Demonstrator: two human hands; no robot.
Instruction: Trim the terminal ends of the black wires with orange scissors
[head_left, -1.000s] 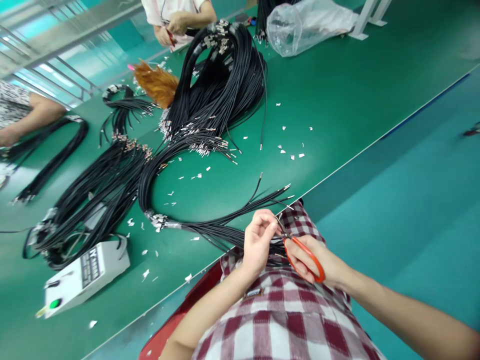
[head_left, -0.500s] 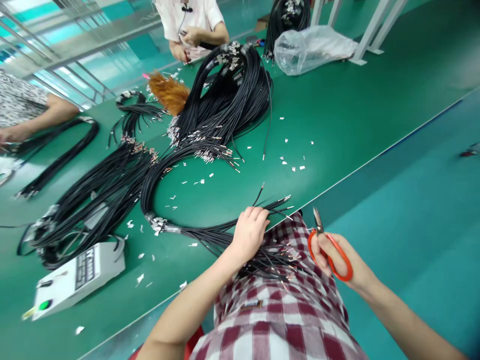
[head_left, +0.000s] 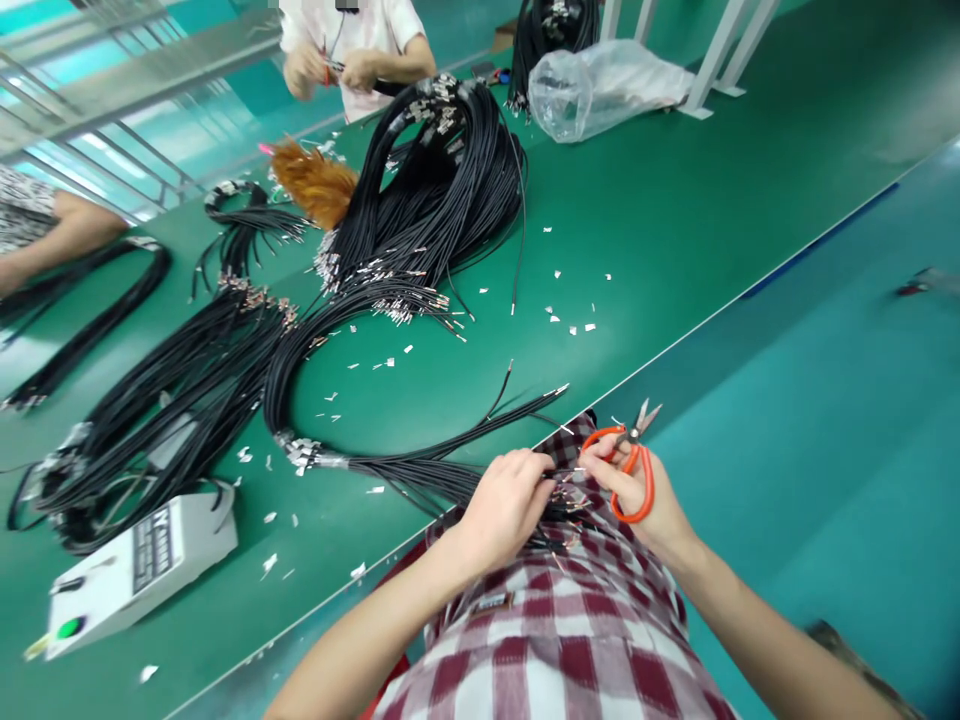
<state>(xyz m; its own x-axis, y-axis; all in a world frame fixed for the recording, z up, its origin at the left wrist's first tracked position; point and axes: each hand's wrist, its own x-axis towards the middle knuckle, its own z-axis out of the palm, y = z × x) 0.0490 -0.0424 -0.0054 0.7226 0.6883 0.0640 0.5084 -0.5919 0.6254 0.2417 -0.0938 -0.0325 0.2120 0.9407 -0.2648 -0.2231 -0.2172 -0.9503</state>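
Note:
My left hand is closed around black cables at the table's front edge. These belong to a bundle that curves back over the table, bound with clear tape and white tags. Stripped cable ends poke out past my fingers over the checked cloth on my lap. In my right hand is a pair of scissors with orange handles. Their blades are parted and point up and away from me. The thumb and fingertips of that hand are close to the cable ends; whether they pinch one I cannot make out.
A large black cable pile lies farther back beside a brown feather duster. At the left are more cables and a white box with a green button. A clear plastic bag lies behind. Two other people sit across the table.
My right hand has moved left to the cable ends, and the scissors have turned, their blades now spread. My left hand has shifted slightly down among the cables.

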